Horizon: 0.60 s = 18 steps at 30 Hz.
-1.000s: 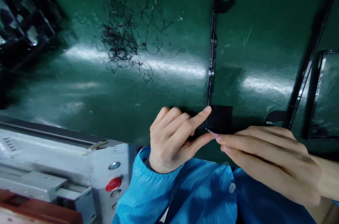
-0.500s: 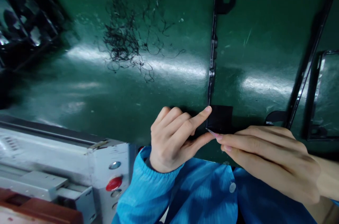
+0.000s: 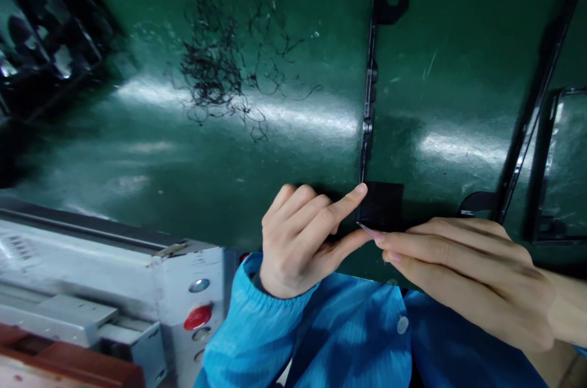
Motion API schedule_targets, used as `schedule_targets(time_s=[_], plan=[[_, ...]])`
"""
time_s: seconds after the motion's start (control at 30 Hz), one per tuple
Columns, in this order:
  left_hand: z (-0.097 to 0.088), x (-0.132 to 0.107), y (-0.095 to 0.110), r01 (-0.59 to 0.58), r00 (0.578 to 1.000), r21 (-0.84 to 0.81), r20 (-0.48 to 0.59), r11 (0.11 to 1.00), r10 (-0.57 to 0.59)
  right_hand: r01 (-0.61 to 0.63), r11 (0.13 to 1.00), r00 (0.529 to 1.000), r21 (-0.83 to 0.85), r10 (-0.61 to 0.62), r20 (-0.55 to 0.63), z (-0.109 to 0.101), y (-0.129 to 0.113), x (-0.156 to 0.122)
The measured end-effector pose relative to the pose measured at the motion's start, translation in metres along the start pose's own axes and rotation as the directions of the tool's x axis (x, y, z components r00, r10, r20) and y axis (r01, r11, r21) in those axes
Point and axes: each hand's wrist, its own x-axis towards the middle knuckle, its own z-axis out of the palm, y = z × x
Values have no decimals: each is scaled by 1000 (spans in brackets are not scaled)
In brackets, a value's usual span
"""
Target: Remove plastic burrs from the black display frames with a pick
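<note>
Black and apparently moulded, the rectangular frame (image 3: 368,98) lies flat on the green table (image 3: 284,156), its near-left corner between the two hands.

Left hand (image 3: 296,247): forefinger and thumb extended and spread apart, other fingers curled. The forefinger's fingertip (image 3: 361,188) rests on the left rail beside the square tab (image 3: 383,201); whether the thumb grips the frame cannot be told. Right hand (image 3: 468,272): fingers pinched closed on a slim pointed blade (image 3: 365,229), its tip at the near end of that rail.

Hazards, as judged from this position:

1. Cut to the left thumb. The thumb lies along the blade (contact is not discernible), so a slip off the rail, caused by excess pressure or a shallow pinch, could drive the edge into the skin.
2. Gouged corner. Too steep a blade angle could dig into the frame instead of skimming its edge.
3. Frame rotation. Only one fingertip clearly bears on the rail, and the glossy table probably offers little friction; a sideways push at the corner could swing the frame toward the second frame (image 3: 545,162) just beside it.
4. Contamination. The loose black strands (image 3: 213,70) lie near the left rail; a sweep of the sleeve could drag them against the part.
</note>
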Motion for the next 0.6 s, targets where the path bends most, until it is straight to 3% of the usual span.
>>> schedule_targets(time_s=[0.2, 0.4, 0.6], plan=[[1, 0, -1, -8, 1000, -3, -12, 1000, 8, -21, 1000, 998, 0, 21, -54, 2, -2, -1], [0, -1, 0, 8, 1000, 6, 0, 1000, -8, -31, 999, 999, 21, 30, 41, -2, 1, -1], [0, 0, 0, 7, 1000, 17, 0, 1000, -7, -34, 998, 999, 45, 32, 42, -3, 2, -1]])
